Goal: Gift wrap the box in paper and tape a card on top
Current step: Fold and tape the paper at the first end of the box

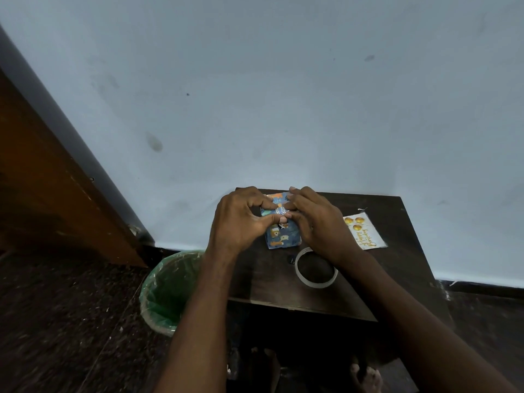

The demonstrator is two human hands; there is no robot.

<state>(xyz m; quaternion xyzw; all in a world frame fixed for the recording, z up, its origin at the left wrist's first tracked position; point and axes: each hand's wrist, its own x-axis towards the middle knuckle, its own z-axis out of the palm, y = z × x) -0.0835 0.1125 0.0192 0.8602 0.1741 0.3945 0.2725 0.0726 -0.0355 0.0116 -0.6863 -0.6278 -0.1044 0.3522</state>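
Box (283, 232), wrapped in blue animal-print paper, centre of frame on dark table (397, 265), long axis running away from the viewer. Left hand (241, 222) and right hand (314, 222) flank it equally near, fingertips curled and pinching the top seam. Card (364, 231) lies right, tape roll (316, 268) below.

The scene is dimly and evenly lit, with no hard shadows cast. Straight lines are bowed by wide-angle distortion, and the lower corners are darkened and softened.
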